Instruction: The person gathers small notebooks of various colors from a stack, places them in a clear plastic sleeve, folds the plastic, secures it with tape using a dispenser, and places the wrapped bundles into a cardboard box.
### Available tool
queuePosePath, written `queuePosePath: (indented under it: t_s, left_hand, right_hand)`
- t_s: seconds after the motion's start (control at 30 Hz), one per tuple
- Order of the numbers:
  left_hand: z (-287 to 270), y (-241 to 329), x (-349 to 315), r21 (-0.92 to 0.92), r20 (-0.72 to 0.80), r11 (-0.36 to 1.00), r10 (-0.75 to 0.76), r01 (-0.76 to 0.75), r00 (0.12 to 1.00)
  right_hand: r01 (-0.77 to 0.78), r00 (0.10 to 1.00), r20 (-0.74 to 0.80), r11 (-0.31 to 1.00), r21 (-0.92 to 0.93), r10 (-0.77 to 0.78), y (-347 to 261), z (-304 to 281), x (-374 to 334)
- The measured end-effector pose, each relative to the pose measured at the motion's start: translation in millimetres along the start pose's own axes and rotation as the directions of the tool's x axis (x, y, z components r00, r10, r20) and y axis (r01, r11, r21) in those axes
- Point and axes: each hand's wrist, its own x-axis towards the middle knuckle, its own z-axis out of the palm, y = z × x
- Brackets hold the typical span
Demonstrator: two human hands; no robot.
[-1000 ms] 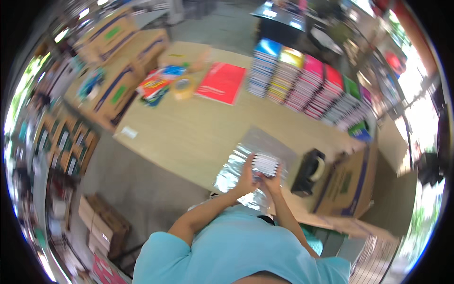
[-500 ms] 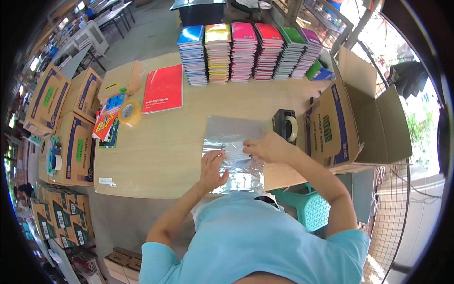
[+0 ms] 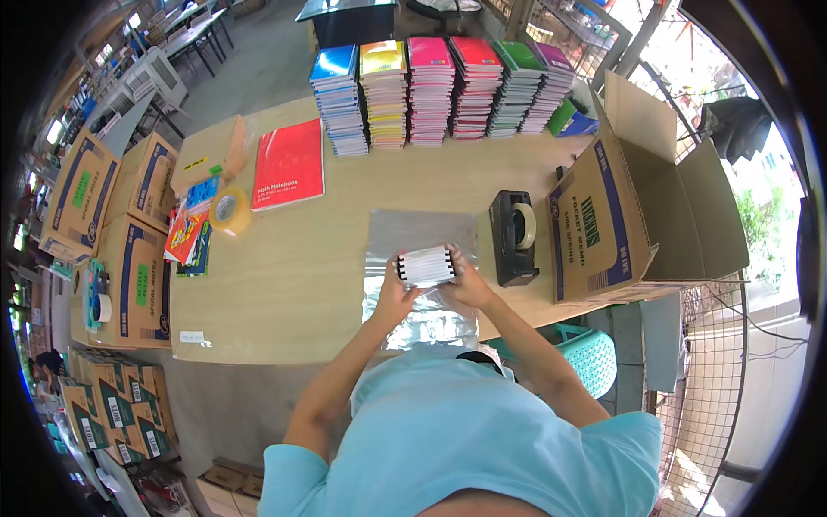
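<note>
A small stack of spiral-bound memo notebooks (image 3: pixel 425 267) with white page edges and black coils showing at both ends is held between my two hands. My left hand (image 3: pixel 394 297) is closed on its left end. My right hand (image 3: pixel 467 283) grips the right end. Beneath them a clear, shiny plastic sheet or bag (image 3: pixel 422 228) lies flat near the table's front edge. I cannot tell whether plastic wraps the stack. To the right of my hands stands a black tape dispenser (image 3: pixel 502 246) with a roll of tape.
Tall stacks of coloured spiral notebooks (image 3: pixel 431 95) line the table's back edge. A red notebook (image 3: pixel 289 164), a yellowish tape roll (image 3: pixel 229 212) and small colourful packets (image 3: pixel 185 237) lie left. An open carton (image 3: pixel 594 220) stands right; closed cartons (image 3: pixel 142 276) are at far left.
My hands have closed around both ends of the notebook stack, and its coils now show clearly. My right hand has moved off the top to the right end. The view has shifted slightly.
</note>
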Motion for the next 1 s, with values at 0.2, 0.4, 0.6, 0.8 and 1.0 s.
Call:
queuePosePath:
  t_s: [0.2,0.4,0.6,0.8,1.0]
  left_hand:
    - [1.3,11.3,-8.5,0.273,-0.231,0.962,0.09,-0.025,0.969]
    - [27.7,22.0,-34.0,0.303,-0.447,0.951,0.194,-0.056,0.874]
    - [9.0,40.3,-32.2,0.531,-0.25,0.833,0.332,-0.158,0.909]
    - [-25.6,63.0,-14.5,0.697,0.156,0.58,0.45,-0.421,0.879]
    - [-78.0,86.3,19.6,0.59,0.611,0.506,0.231,-0.629,0.758]
  right_hand:
    - [0.076,0.995,-0.058,0.995,-0.059,-0.08,2.9,-3.3,0.4]
    - [-0.029,0.981,-0.148,0.657,-0.753,-0.126,-104.0,-28.4,27.2]
    - [0.066,0.847,-0.346,0.726,-0.685,-0.404,-150.9,-67.6,38.2]
    - [0.55,0.812,0.578,0.432,-0.714,-0.079,-131.1,-73.8,19.9]
    - [0.64,0.698,0.715,0.417,-0.645,0.035,-114.6,-68.7,62.9]
